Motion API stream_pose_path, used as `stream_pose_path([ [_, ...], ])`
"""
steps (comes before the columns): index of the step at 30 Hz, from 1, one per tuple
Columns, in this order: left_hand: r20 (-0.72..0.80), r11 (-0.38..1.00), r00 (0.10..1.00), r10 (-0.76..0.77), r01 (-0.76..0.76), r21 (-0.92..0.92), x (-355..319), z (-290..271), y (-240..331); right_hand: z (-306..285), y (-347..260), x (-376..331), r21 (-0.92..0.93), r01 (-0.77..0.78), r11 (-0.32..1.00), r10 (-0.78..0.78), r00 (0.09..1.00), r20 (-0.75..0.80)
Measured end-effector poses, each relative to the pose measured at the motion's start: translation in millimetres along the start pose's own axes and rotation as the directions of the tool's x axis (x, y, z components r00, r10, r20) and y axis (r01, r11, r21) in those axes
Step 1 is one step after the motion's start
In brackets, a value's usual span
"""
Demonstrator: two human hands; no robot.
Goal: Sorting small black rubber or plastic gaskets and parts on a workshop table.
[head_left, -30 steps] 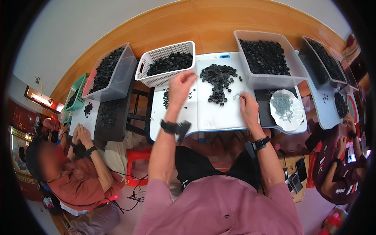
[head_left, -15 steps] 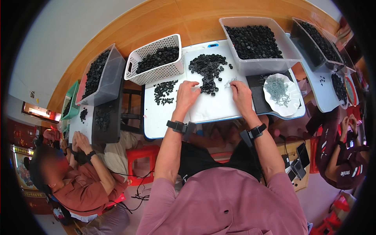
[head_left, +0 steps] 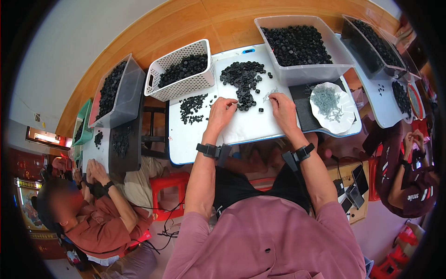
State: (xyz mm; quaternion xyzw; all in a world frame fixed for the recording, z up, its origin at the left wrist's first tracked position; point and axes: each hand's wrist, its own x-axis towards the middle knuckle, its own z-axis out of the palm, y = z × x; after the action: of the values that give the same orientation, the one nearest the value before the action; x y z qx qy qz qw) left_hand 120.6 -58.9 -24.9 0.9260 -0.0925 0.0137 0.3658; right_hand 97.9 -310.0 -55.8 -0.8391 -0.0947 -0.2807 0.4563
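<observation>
A pile of small round black knobs or caps [head_left: 244, 76] covers the middle of the white table, with a narrow tail reaching toward me. At the left edge of that tail is my left hand [head_left: 222, 114], its thumb and forefinger closed together; what is between them is too small to make out. My right hand [head_left: 284, 111] is beside a few loose thin grey pins or screws [head_left: 269, 93]. Its thumb and fingers are pinched, and anything in them is hidden. One black knob [head_left: 260, 110] lies apart between my hands. Smaller black pieces [head_left: 191, 109] are spread left of my left hand.
Behind the pile stand a white perforated basket [head_left: 197, 80] and a clear plastic bin [head_left: 316, 69], both filled with black parts. On a black mat at right, a white scalloped plate [head_left: 341, 122] holds grey pins. Co-workers sit at tables on both sides.
My left thumb and forefinger have come together at the pile's edge. A single black knob now lies farther from the tail. My right hand stays by the loose pins, still pinched.
</observation>
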Motion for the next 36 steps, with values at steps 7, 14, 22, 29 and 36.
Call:
stream_pose_path([
  [7,-0.008,0.996,1.000,0.022,-0.021,0.086,-6,3,3,1,-2,0,0.001,0.003,1.000,-0.003,1.000,0.001],
  [14,-0.118,0.983,0.989,0.087,-0.066,0.169,-15,13,6,0,-3,-1,-0.003,0.007,1.000,-0.007,1.000,0.003],
  [22,-0.168,0.984,0.979,0.116,-0.091,0.151,-19,17,6,1,-2,-1,-0.012,0.018,1.000,-0.018,1.000,-0.008],
  [29,-0.394,0.974,0.919,0.023,-0.109,-0.197,-40,30,30,-1,-5,-1,0.035,0.028,0.999,-0.026,0.998,-0.056],
  [36,-0.094,0.909,0.994,-0.056,0.012,-0.416,-64,47,46,-5,-14,-2,0.187,-0.142,0.972,0.129,0.988,0.081],
])
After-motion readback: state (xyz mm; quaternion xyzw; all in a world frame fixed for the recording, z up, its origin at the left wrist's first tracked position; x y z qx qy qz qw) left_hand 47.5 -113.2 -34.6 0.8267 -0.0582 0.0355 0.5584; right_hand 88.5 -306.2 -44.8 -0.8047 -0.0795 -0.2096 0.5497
